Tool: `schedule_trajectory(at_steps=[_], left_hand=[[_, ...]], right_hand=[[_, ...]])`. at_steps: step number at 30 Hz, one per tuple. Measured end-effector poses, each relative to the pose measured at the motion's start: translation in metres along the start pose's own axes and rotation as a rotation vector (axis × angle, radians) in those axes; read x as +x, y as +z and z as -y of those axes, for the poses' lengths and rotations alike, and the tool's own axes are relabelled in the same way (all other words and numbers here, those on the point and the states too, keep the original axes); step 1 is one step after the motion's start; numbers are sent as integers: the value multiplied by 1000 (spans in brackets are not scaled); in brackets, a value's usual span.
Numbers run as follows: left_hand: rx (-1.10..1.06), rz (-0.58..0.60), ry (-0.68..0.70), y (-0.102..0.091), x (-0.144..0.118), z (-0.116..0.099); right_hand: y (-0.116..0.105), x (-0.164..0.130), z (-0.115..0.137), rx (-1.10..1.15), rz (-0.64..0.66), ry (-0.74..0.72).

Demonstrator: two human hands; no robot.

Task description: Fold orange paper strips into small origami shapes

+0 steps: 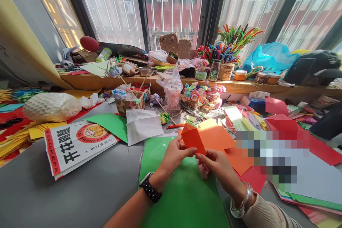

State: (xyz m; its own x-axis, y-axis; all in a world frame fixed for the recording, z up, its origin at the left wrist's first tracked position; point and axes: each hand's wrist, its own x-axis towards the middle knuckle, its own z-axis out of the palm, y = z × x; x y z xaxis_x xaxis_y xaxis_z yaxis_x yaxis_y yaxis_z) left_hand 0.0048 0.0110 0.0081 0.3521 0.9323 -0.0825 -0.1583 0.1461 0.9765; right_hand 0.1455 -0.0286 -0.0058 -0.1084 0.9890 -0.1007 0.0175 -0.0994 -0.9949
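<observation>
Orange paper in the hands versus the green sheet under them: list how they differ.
The orange paper is folded into angled flaps; the green sheet is unfolded. The orange paper is pinched by the left hand and right hand; the green sheet lies flat on the table. Both are plain coloured craft paper.

Folded orange paper sheet [207, 137], creased into angular flaps, tilted upright above flat green paper sheet [184, 192] on counter.
</observation>
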Motion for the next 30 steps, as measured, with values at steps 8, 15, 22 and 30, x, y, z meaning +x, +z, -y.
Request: schedule_trajectory(at_steps=[8,15,22,30], left_hand=[[-38,31,-20,0,-1,-1],[-6,-13,-29,-1,0,-1],[29,-29,-52,-1,0,-4],[-70,63,-71,-1,-2,-4]], right_hand=[[0,-1,5,24,9,-2],[-2,0,6,19,58,27],[-2,1,3,68,88,30],[-4,-3,9,157,49,58]])
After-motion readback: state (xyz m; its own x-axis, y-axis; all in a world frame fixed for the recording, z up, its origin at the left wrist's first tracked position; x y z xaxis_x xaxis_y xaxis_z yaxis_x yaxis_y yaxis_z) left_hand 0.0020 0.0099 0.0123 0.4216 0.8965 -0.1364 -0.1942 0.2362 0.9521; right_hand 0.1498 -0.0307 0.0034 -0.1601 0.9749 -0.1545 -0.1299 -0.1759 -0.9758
